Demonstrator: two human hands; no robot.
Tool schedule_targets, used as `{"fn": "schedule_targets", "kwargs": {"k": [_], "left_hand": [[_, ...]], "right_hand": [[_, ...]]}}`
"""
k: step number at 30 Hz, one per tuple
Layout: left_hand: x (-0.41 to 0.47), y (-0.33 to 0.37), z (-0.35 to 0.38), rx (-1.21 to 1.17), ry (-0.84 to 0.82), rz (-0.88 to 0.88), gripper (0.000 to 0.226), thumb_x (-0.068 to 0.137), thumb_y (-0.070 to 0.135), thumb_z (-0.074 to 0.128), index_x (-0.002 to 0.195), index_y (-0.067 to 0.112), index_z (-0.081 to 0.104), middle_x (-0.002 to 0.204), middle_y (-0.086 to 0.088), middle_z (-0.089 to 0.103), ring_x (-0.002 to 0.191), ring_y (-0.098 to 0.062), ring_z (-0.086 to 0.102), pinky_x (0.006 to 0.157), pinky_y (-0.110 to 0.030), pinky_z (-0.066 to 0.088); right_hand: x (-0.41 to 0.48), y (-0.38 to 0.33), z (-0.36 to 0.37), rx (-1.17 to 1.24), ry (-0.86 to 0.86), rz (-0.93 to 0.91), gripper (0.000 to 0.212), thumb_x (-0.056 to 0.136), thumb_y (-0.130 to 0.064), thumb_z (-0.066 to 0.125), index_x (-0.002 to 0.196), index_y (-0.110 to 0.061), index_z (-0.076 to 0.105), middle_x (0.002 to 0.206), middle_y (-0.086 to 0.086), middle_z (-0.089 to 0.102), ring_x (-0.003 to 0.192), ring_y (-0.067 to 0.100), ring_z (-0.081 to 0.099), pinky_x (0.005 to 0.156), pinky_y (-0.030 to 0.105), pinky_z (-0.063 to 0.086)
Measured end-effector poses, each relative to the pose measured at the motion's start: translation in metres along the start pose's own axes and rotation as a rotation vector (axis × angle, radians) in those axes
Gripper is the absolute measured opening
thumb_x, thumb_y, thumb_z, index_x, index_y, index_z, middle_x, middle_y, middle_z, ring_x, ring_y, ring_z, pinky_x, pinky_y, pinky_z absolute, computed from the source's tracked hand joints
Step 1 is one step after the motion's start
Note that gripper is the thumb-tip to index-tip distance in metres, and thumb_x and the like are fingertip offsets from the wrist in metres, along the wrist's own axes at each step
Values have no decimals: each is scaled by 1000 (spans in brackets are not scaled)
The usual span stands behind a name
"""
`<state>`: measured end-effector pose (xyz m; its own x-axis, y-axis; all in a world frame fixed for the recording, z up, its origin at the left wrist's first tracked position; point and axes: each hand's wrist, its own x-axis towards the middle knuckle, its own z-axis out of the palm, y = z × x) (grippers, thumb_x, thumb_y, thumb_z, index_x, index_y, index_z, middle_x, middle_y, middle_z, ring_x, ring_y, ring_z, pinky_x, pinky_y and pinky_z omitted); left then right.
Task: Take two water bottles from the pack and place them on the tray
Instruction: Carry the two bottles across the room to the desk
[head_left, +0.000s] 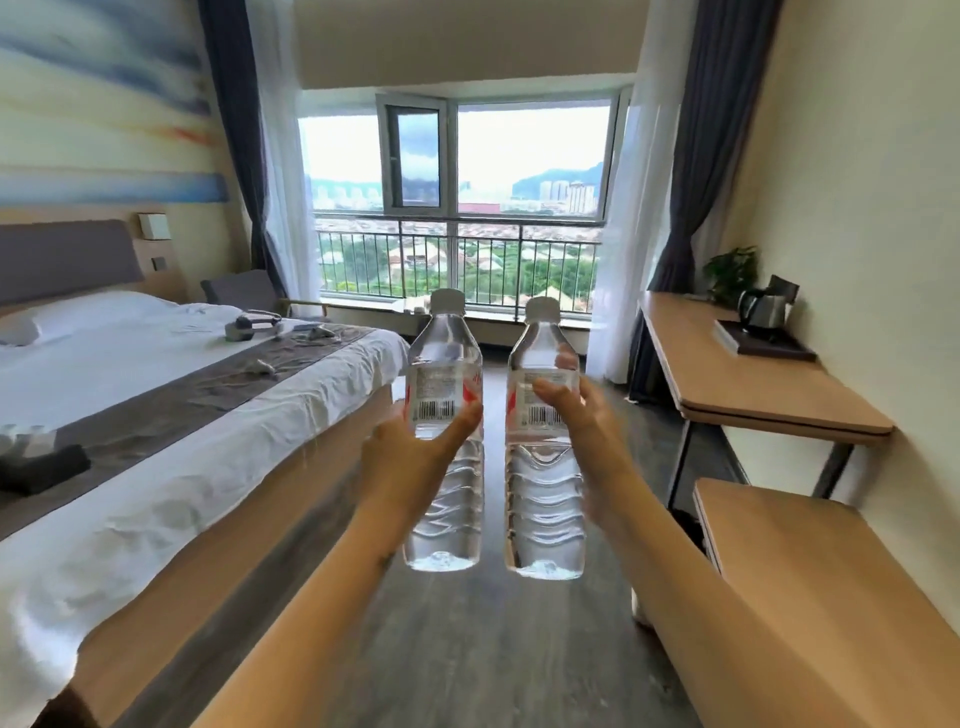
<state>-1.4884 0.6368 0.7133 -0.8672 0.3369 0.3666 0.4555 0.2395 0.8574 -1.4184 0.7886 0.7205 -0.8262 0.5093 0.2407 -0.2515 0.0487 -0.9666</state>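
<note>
Left hand (410, 457) and right hand (582, 415) each clamp a barcode-labelled bottle (444, 431) upright.

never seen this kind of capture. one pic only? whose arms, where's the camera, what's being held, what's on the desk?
One picture, from a wide-angle camera worn on a person's head, looking forward and down. No robot: these are the person's own bare arms. The left hand holds one capped water bottle upright, the right hand holds another bottle. Both are in the air, over the floor. To the right, a desk carries a dark tray with a kettle on it. A bed is on the left.
</note>
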Motion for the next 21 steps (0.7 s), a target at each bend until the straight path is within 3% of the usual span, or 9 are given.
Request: {"fn": "schedule_targets", "kwargs": {"k": [3,5,7,9,12,14,19,21], "left_hand": [[114,-16,53,-34,-50,46,60,62,77,57,100,31,62,86,3,73,78,-16,70,71,-37,56],[181,-16,90,-30,-88,96,52,68,73,56,103,35,61,81,16,68,75,-2,65,61,-20,46],[245,-15,133,-41,-133,118,57,64,76,55,103,34,60,80,18,67,74,-1,64,59,-17,40],[301,-20,183,-78,-197,122,71,57,84,52,105,32,59,91,11,70,80,-11,69,67,-24,50],[378,-37,260,-97,-277,137,75,55,85,50,107,31,59,95,6,71,82,-15,70,75,-42,58],[432,-54,317,-117,-294,140,67,56,82,50,102,34,60,92,5,72,79,-17,71,74,-47,58],[578,-76,437,-132,-256,159,56,53,82,51,91,41,56,82,10,71,73,-12,71,71,-42,59],[638,-75,473,-125,-232,164,57,53,82,50,92,41,56,82,11,70,73,-11,71,68,-39,60]], "right_hand": [[113,16,-20,-35,112,-10,68,62,-46,63,124,-20,51,118,2,63,108,16,60,85,29,47],[176,20,-40,-35,172,-18,71,62,-47,64,125,-18,51,127,9,60,117,25,56,101,44,43],[236,23,-66,-21,236,9,87,57,-54,66,133,-18,43,140,13,49,126,30,49,107,53,37],[292,33,-98,-8,313,21,94,52,-57,67,133,-15,42,141,17,46,127,35,46,107,58,36],[371,59,-151,-8,399,-17,58,64,-42,65,113,-12,58,112,16,64,104,33,60,101,58,43],[430,84,-186,-3,455,-43,48,67,-37,63,107,-10,60,100,18,66,92,33,63,93,54,47],[594,135,-261,43,452,-49,42,67,-36,64,103,-14,62,94,12,68,82,27,66,79,42,53],[665,143,-285,60,436,-40,39,69,-34,66,103,-15,61,95,13,67,82,26,65,80,42,53]]}}
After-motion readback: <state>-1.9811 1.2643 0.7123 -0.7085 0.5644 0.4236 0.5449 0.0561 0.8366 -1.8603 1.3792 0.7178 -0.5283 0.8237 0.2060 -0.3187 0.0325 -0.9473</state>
